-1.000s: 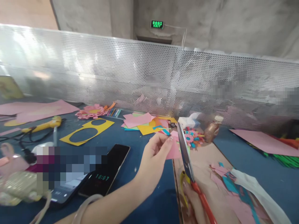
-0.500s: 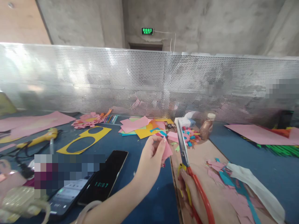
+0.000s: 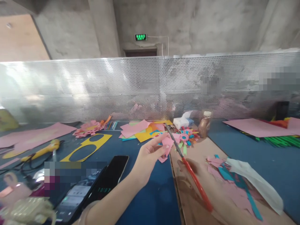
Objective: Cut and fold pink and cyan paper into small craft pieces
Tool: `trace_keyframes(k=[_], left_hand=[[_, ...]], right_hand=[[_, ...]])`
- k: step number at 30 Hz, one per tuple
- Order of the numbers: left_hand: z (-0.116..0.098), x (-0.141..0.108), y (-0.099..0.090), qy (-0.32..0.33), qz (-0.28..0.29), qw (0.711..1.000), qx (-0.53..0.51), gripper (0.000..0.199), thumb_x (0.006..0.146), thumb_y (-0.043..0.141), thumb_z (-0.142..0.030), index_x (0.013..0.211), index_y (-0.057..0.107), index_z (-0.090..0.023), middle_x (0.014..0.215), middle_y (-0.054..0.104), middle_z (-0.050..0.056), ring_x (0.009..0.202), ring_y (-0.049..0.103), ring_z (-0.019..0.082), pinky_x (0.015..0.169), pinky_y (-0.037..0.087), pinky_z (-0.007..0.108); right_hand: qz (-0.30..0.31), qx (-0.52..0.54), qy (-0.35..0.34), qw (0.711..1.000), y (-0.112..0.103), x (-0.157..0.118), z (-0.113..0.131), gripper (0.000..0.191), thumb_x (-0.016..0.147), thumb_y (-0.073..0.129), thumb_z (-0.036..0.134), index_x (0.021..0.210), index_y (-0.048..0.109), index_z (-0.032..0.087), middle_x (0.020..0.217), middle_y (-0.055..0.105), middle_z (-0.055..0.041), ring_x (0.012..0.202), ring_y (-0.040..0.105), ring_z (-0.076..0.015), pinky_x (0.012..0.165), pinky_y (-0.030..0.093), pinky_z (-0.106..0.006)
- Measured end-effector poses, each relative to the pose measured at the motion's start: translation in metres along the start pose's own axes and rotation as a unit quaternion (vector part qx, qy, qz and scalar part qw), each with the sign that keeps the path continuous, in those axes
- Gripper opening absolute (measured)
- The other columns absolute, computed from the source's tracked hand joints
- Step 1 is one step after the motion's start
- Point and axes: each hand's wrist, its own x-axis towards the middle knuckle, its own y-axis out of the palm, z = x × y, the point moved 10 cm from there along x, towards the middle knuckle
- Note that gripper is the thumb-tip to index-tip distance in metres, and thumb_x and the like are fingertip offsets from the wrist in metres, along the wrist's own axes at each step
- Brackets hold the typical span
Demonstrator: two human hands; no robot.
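My left hand (image 3: 147, 156) pinches a small piece of pink paper (image 3: 168, 146) between thumb and fingers, above the blue table. My right hand (image 3: 195, 170) grips a pair of scissors (image 3: 193, 178) by the red handle, somewhat blurred. The blades point up and away, and their tips are beside the pink paper; whether they touch it I cannot tell. A second pink scrap (image 3: 162, 159) shows just under the left hand. Below my right hand is a brown cardboard sheet (image 3: 187, 200). Just beyond the blades sits a colourful paper flower (image 3: 185, 137).
Coloured paper sheets (image 3: 136, 128) lie behind my hands, and a tissue box (image 3: 181, 122) and a bottle (image 3: 204, 124) stand near the perforated metal screen (image 3: 105, 87). Two phones, a yellow glue gun (image 3: 44, 150) and a cut yellow sheet (image 3: 103, 143) are at left. Scraps (image 3: 236, 193) cover the cardboard's right.
The scissors have turned so their blades lean left toward the pink paper, and my right hand has rotated with them. The pink paper is held at a different angle. The view has shifted slightly.
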Motion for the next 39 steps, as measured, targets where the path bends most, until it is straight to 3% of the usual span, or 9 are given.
trace_keyframes(k=[5, 9, 13, 18, 22, 25, 30, 35, 39], left_hand=[[0.005, -0.002, 0.006, -0.015, 0.027, 0.999, 0.01, 0.052, 0.071, 0.061, -0.021, 0.121, 0.047, -0.022, 0.062, 0.054, -0.003, 0.057, 0.044, 0.008, 0.059, 0.036, 0.022], [0.01, -0.003, 0.013, -0.04, 0.053, 0.996, -0.062, 0.051, 0.07, 0.063, -0.018, 0.119, 0.049, -0.022, 0.069, 0.057, -0.001, 0.062, 0.048, 0.008, 0.064, 0.039, 0.022], [0.02, -0.006, 0.022, -0.107, 0.089, 0.977, -0.159, 0.04, 0.07, 0.062, -0.012, 0.11, 0.057, -0.019, 0.078, 0.06, 0.003, 0.063, 0.049, 0.006, 0.06, 0.041, 0.017], [0.038, -0.018, 0.038, -0.219, 0.129, 0.929, -0.27, 0.024, 0.075, 0.055, -0.008, 0.098, 0.064, -0.012, 0.119, 0.049, 0.011, 0.059, 0.048, 0.0, 0.052, 0.041, 0.011], [0.047, -0.026, 0.044, -0.265, 0.134, 0.896, -0.331, 0.026, 0.076, 0.055, -0.007, 0.101, 0.061, -0.009, 0.114, 0.052, 0.013, 0.062, 0.05, 0.0, 0.053, 0.041, 0.008], [0.047, -0.028, 0.046, -0.272, 0.141, 0.887, -0.344, 0.028, 0.076, 0.054, -0.006, 0.103, 0.059, -0.006, 0.109, 0.054, 0.014, 0.062, 0.05, 0.0, 0.053, 0.04, 0.008], [0.055, -0.032, 0.046, -0.3, 0.154, 0.886, -0.317, 0.027, 0.076, 0.055, -0.007, 0.103, 0.059, -0.005, 0.107, 0.056, 0.013, 0.062, 0.052, 0.0, 0.054, 0.039, 0.008], [0.068, -0.038, 0.047, -0.327, 0.181, 0.88, -0.294, 0.026, 0.067, 0.064, -0.005, 0.093, 0.063, -0.007, 0.078, 0.061, 0.005, 0.06, 0.054, 0.002, 0.055, 0.039, 0.01], [0.076, -0.041, 0.047, -0.346, 0.197, 0.885, -0.243, 0.024, 0.073, 0.061, -0.02, 0.095, 0.062, -0.012, 0.093, 0.06, 0.007, 0.051, 0.049, -0.002, 0.045, 0.034, 0.007]], right_hand=[[-0.007, -0.25, -0.043, 0.967, 0.0, 0.007, 0.02, 0.017, 0.073, 0.045, 0.033, 0.066, 0.053, 0.02, 0.062, 0.06, -0.002, 0.054, 0.052, -0.0149, 0.047, 0.024, -0.024], [0.016, -0.291, -0.068, 0.954, 0.005, 0.004, 0.031, 0.013, 0.066, 0.051, 0.03, 0.074, 0.059, 0.024, 0.075, 0.063, -0.0021, 0.064, 0.055, -0.019, 0.053, 0.029, -0.027], [-0.006, -0.273, -0.105, 0.956, 0.002, -0.003, 0.047, 0.018, 0.069, 0.049, 0.031, 0.082, 0.06, 0.025, 0.084, 0.063, -0.0014, 0.073, 0.056, -0.0199, 0.062, 0.034, -0.029], [0.022, -0.233, -0.18, 0.955, 0.008, -0.01, 0.061, 0.019, 0.075, 0.047, 0.031, 0.086, 0.058, 0.02, 0.086, 0.06, -0.0037, 0.078, 0.055, -0.0175, 0.069, 0.038, -0.028], [0.015, -0.234, -0.183, 0.955, 0.01, -0.006, 0.053, 0.018, 0.077, 0.043, 0.026, 0.088, 0.055, 0.019, 0.084, 0.058, -0.0045, 0.072, 0.055, -0.018, 0.063, 0.04, -0.03], [-0.036, -0.177, -0.171, 0.969, -0.003, -0.005, 0.049, 0.02, 0.082, 0.037, 0.025, 0.093, 0.052, 0.019, 0.088, 0.057, -0.0051, 0.072, 0.056, -0.016, 0.061, 0.043, -0.028], [-0.112, -0.042, -0.22, 0.968, -0.039, -0.022, 0.065, 0.037, 0.084, 0.038, 0.027, 0.12, 0.035, 0.027, 0.118, 0.045, -0.0042, 0.106, 0.046, -0.0153, 0.084, 0.043, -0.028], [-0.072, -0.014, -0.259, 0.963, -0.04, -0.026, 0.08, 0.017, 0.082, 0.045, 0.025, 0.097, 0.054, 0.024, 0.104, 0.052, -0.0052, 0.103, 0.046, -0.0182, 0.088, 0.04, -0.034], [-0.072, 0.044, -0.226, 0.97, -0.037, -0.022, 0.071, 0.016, 0.084, 0.04, 0.026, 0.08, 0.055, 0.021, 0.095, 0.053, -0.0051, 0.094, 0.049, -0.0161, 0.077, 0.045, -0.029]])
